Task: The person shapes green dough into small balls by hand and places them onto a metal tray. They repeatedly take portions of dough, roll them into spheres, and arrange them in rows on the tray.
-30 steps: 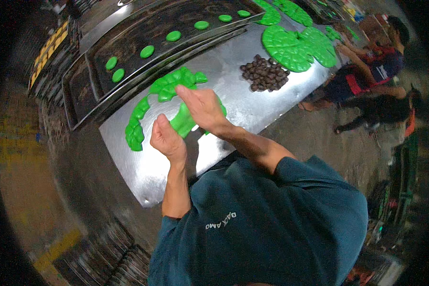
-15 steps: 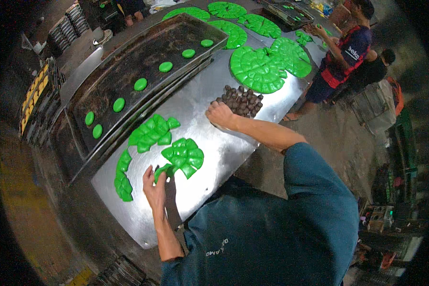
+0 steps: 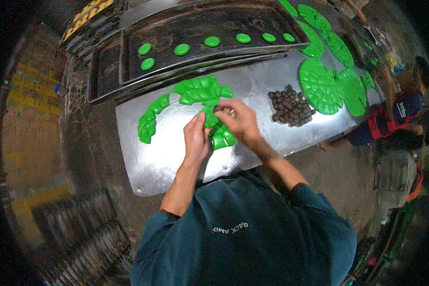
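Over the metal tabletop, my left hand [image 3: 195,138] pinches a flat piece of green dough [image 3: 209,117]. My right hand [image 3: 240,123] comes in from the right, its fingers closed on a dark brown filling ball [image 3: 218,108] held against that dough. Beneath and beside my hands lie more cut green dough pieces: a cluster [image 3: 200,88] behind, a curved strip [image 3: 148,123] to the left, and a patch [image 3: 222,139] partly hidden by my right hand. To the right sits a pile of brown filling balls [image 3: 291,107].
Behind the metal table [image 3: 150,176] stands a stack of dark baking trays [image 3: 214,71], the top one carrying several green dough discs [image 3: 212,42]. Large scored green dough rounds [image 3: 319,86] lie at the right. A person [image 3: 405,109] in a dark and red shirt works beyond the table's right end.
My right hand has left the brown pile and come to the green dough with a filling ball. My left hand has raised its dough piece. The view has turned.
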`<act>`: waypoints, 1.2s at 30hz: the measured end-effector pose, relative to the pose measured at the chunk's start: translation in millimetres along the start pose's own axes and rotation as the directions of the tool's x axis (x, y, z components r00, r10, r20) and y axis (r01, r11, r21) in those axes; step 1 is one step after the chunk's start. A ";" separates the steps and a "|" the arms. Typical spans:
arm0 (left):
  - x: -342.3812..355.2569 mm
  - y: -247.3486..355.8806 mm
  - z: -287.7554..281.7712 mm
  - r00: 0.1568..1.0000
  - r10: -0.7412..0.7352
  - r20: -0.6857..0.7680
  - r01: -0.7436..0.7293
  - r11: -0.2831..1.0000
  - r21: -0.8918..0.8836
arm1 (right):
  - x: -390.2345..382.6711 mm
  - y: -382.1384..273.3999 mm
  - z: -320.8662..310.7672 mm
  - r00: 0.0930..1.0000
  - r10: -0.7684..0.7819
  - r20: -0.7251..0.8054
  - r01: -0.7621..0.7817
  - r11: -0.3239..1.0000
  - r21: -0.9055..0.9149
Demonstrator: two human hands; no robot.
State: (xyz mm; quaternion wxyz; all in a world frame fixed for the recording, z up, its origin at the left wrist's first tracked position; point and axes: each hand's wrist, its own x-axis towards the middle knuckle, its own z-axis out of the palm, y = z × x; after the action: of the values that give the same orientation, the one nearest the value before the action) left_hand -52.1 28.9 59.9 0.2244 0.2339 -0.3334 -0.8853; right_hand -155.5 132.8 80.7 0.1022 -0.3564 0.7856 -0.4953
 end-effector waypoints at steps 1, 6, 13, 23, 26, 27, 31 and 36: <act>-3.6 3.9 0.1 1.000 0.025 -0.006 -0.025 1.000 0.012 | -0.4 -5.9 10.6 0.980 -0.200 -0.017 0.194 0.967 -0.164; -23.1 26.5 -23.9 0.992 0.110 0.055 -0.108 0.994 -0.024 | 7.8 -31.2 27.7 0.985 -0.075 0.157 0.087 0.994 -0.070; -47.6 51.4 -41.3 0.977 0.189 -0.094 -0.144 0.923 0.357 | -21.2 -72.0 60.7 0.975 -0.223 0.012 0.223 0.968 -0.116; -88.3 78.1 -26.9 0.637 0.663 0.393 -0.645 0.180 0.742 | -37.4 -119.6 10.6 0.872 -0.383 0.305 0.439 0.888 -0.140; -68.2 80.5 -7.8 0.616 0.717 0.325 -0.690 0.292 0.662 | -21.9 -142.1 6.6 0.925 -0.254 0.282 0.276 0.960 -0.041; -64.1 80.6 -1.2 0.654 0.711 0.258 -0.676 0.396 0.621 | -15.3 -142.0 8.6 0.917 -0.342 0.206 0.353 0.935 -0.017; -61.9 90.2 22.3 0.833 0.553 0.008 -0.403 0.599 0.692 | -16.3 -121.4 21.0 0.816 -0.574 0.074 0.579 0.806 -0.123; -47.0 78.4 0.8 0.806 0.592 0.007 -0.433 0.581 0.689 | -22.3 -108.4 28.5 0.741 -0.657 0.139 0.670 0.736 -0.094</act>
State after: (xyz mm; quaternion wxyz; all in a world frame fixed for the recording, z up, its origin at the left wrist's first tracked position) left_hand 3.5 2.2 127.4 0.4101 0.2884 -0.6496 -0.5716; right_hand -74.9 99.8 154.8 -0.0680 -0.6426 0.6331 -0.4261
